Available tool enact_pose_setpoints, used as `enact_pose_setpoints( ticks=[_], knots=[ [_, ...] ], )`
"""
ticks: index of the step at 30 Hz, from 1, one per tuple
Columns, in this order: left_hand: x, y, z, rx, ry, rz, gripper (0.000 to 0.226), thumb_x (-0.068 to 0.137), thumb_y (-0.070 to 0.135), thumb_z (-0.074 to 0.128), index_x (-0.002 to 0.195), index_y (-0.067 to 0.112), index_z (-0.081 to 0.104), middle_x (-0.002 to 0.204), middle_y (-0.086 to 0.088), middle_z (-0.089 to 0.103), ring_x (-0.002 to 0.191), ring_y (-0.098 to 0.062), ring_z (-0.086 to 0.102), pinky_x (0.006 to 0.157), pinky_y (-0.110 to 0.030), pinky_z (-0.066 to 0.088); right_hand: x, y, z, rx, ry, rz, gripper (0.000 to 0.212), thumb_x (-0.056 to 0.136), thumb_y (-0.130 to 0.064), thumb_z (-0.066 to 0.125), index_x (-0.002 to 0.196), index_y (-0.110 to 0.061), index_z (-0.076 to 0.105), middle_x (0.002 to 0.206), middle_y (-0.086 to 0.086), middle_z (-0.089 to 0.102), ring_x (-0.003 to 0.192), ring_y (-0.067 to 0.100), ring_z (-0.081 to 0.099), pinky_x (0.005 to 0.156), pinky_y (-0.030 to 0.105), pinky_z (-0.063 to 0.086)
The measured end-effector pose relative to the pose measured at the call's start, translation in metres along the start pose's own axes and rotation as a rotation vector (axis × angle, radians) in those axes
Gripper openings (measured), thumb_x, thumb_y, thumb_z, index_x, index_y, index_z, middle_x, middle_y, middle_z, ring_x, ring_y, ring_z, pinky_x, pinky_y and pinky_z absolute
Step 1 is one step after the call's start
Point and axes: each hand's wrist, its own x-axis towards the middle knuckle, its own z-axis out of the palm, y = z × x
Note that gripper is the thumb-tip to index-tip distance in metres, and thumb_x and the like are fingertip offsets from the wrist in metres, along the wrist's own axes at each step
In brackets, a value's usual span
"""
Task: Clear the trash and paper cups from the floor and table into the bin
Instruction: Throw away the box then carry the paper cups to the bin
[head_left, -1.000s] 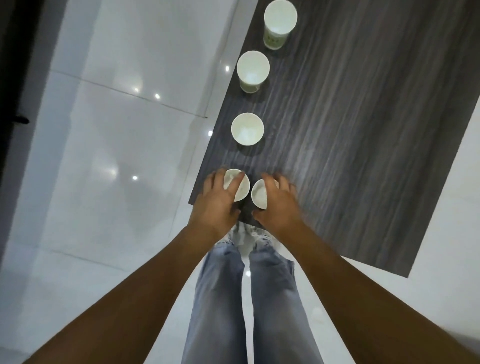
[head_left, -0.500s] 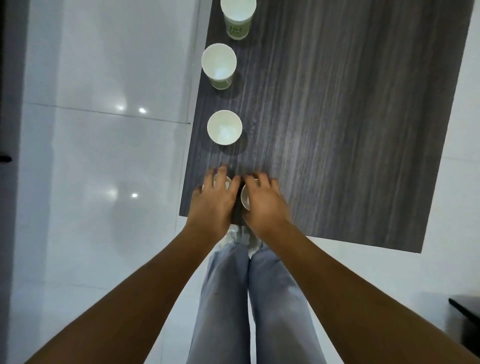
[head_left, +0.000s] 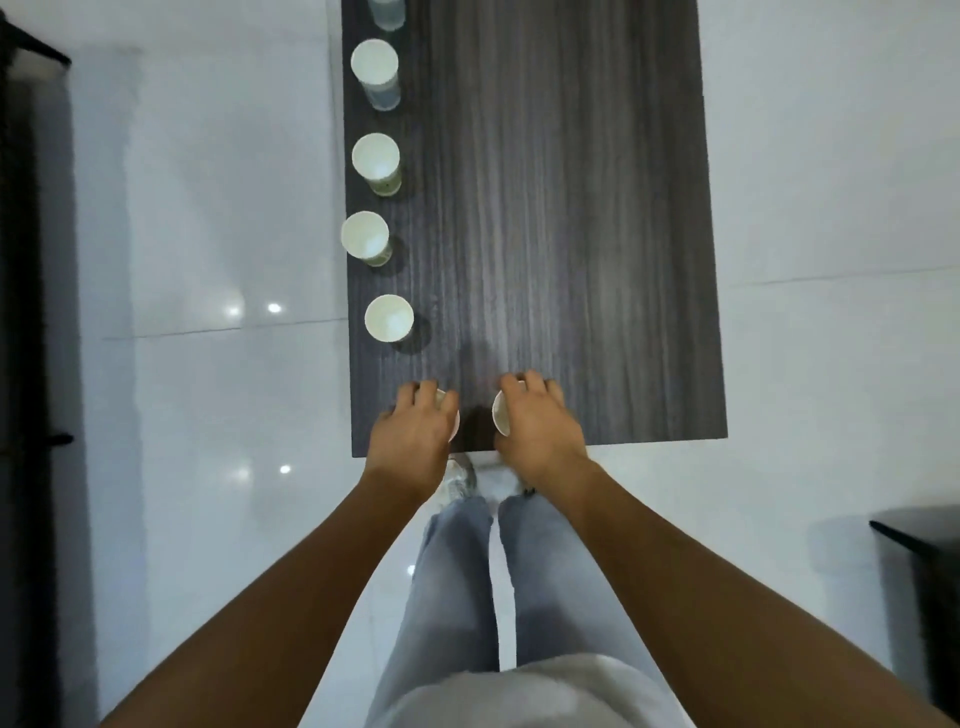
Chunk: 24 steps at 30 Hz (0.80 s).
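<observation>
Left hand (head_left: 415, 431) curls over one cup (head_left: 453, 415), fingers wrapped on its rim. Right hand (head_left: 540, 426) grips a second cup (head_left: 501, 413), which shows at its thumb side. Four more cups (head_left: 388, 318) stand beyond the left hand along the table (head_left: 571, 208) edge.

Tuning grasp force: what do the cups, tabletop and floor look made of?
Cups: seemingly thin paper, matte white inside, faint print on the walls; likely crushable.
Tabletop: dark grey wood-grain, probably laminate; straight streaks, soft sheen.
Floor: glossy white tile, by the mirrored light spots and a thin joint line.
</observation>
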Motion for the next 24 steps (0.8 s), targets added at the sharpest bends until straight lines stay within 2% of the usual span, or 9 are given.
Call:
enact_pose_setpoints(
  ticks=[4,8,14,19,24],
  knots=[
    [-0.002,0.057,-0.060,0.065,-0.001,0.137,0.057,0.082,0.020,0.068,0.132,0.020,0.040,0.132,-0.006,0.043,0.120,-0.026,0.041,0.089,-0.037,0.049,-0.040,0.037,-0.059,0.039,0.084,0.052,0.061,0.081,-0.019,0.070,0.134,-0.019,0.040,0.136,0.005,0.038,0.126,0.028,0.035,0.095,0.042,0.048],
    [0.009,0.132,-0.106,0.151,-0.008,0.254,0.065,0.078,0.013,0.069,0.134,0.020,0.036,0.136,-0.006,0.036,0.125,-0.026,0.036,0.092,-0.038,0.045,-0.078,0.098,-0.112,0.023,0.131,0.071,0.060,0.081,-0.020,0.070,0.133,-0.019,0.040,0.136,0.005,0.039,0.126,0.028,0.036,0.093,0.042,0.047],
    [0.030,0.288,-0.139,0.195,0.012,0.415,0.057,0.084,0.004,0.058,0.135,0.017,0.038,0.138,-0.007,0.036,0.126,-0.027,0.035,0.095,-0.038,0.042,-0.128,0.234,-0.180,-0.054,0.142,0.088,0.054,0.080,-0.013,0.066,0.129,-0.018,0.042,0.131,0.006,0.042,0.120,0.028,0.040,0.088,0.038,0.048],
    [0.056,0.424,-0.149,0.221,0.021,0.465,0.056,0.085,0.006,0.058,0.136,0.015,0.037,0.136,-0.009,0.037,0.124,-0.028,0.037,0.097,-0.040,0.043,-0.160,0.361,-0.241,-0.073,0.193,0.097,0.055,0.080,-0.012,0.065,0.130,-0.017,0.042,0.126,0.008,0.045,0.113,0.029,0.044,0.083,0.037,0.049],
    [0.095,0.535,-0.168,0.239,0.051,0.584,0.053,0.084,0.013,0.060,0.133,0.015,0.039,0.133,-0.008,0.040,0.121,-0.027,0.039,0.096,-0.036,0.041,-0.173,0.452,-0.295,-0.022,0.239,0.166,0.051,0.080,-0.008,0.061,0.127,-0.016,0.044,0.124,0.008,0.044,0.111,0.028,0.043,0.079,0.034,0.046]
  ],
)
